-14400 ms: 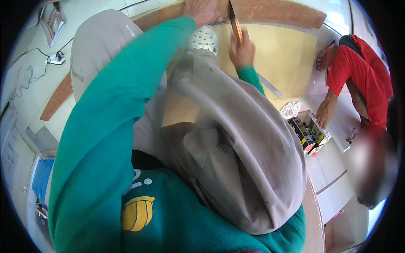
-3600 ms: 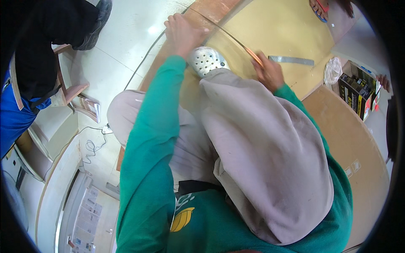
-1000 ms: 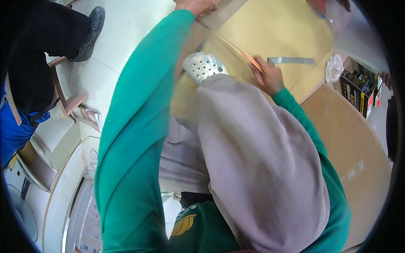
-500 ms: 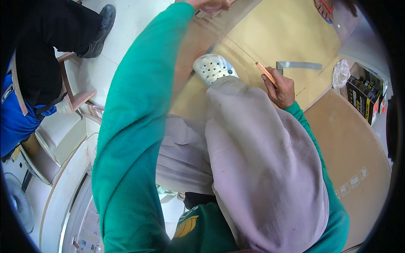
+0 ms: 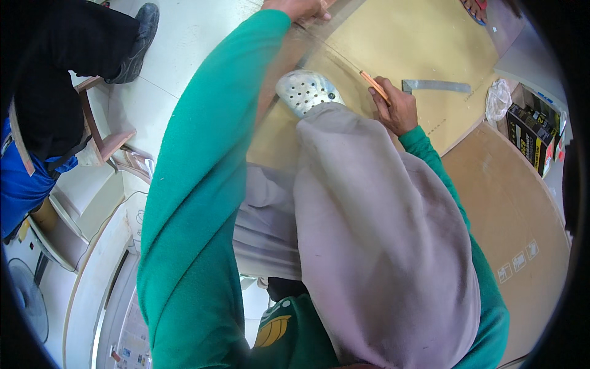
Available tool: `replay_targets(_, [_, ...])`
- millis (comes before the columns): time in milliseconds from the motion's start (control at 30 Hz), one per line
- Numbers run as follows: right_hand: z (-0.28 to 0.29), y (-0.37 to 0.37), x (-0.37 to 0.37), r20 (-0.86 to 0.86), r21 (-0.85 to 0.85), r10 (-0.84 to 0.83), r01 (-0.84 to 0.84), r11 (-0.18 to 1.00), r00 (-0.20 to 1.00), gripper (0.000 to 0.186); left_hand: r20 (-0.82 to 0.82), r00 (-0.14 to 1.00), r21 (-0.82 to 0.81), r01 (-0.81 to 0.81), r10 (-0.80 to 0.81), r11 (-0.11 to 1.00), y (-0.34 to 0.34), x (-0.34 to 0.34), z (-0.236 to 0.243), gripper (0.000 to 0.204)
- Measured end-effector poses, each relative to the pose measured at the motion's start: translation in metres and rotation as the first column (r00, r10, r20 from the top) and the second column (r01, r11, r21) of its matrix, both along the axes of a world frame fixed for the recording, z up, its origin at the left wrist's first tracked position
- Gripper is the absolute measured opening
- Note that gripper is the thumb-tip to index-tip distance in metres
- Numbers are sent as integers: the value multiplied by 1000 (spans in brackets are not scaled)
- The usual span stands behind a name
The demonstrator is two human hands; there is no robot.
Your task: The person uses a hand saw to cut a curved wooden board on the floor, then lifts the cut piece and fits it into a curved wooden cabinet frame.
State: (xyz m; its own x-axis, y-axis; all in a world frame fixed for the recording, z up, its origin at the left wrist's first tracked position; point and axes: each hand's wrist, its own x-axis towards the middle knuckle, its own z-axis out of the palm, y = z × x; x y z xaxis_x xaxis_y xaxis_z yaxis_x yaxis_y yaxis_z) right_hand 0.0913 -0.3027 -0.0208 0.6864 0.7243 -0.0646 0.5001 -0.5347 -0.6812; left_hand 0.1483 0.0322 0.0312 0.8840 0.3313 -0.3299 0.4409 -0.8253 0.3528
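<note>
My right hand (image 5: 396, 107) grips the orange handle (image 5: 375, 87) of a long thin saw, its blade angled up-left over a yellow board (image 5: 405, 43). At the top, my left hand (image 5: 307, 11) has curled fingers at a reddish wooden strip near the saw's far end; what they hold is unclear. My foot, in a white perforated clog (image 5: 307, 92), rests on the board below the blade, with my grey-trousered leg (image 5: 381, 234) between my arms. A metal square (image 5: 436, 85) lies right of the saw.
A person in black trousers with a dark boot (image 5: 138, 43) is at left by wooden frames (image 5: 114, 144). A sandalled foot (image 5: 476, 9) is at top right. Boxes (image 5: 531, 132), a plastic bag (image 5: 496, 98) and curved brown board (image 5: 498, 203) lie right; a fan (image 5: 24, 295) stands lower left.
My left hand is farther forward than a few seconds ago. Since half a second ago my right hand and saw handle shifted up-left. Earliest, the view was turned differently, showing someone in red.
</note>
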Motion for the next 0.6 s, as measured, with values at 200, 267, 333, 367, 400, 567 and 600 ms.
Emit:
replay_targets(200, [-11,47,13,0,-80,98,-97,992,995,22,24,1000,45,-19,18,999,-3,2,-4,99])
replay_targets(267, [-11,47,11,26,-37,105,-104,994,994,24,8,999,34,-35,34,999,-2,1,-2,98])
replay_targets(333, [-4,30,5,7,-84,55,-54,995,998,24,10,1000,11,-12,12,1000,0,1,-1,99])
replay_targets(367, [1,18,1,4,-79,41,-41,996,999,24,13,1000,-2,-3,3,1000,0,1,0,99])
replay_targets(400, [5,6,-3,-6,-66,23,-23,998,1000,24,-6,1000,7,-10,10,1000,0,1,0,100])
replay_targets(567, [8,10,-3,-20,-35,21,-21,999,1000,20,-36,999,51,-36,38,998,-3,5,0,99])
replay_targets(600, [1,28,2,19,-7,42,-42,999,999,19,-44,998,46,-35,37,998,-3,6,1,100])
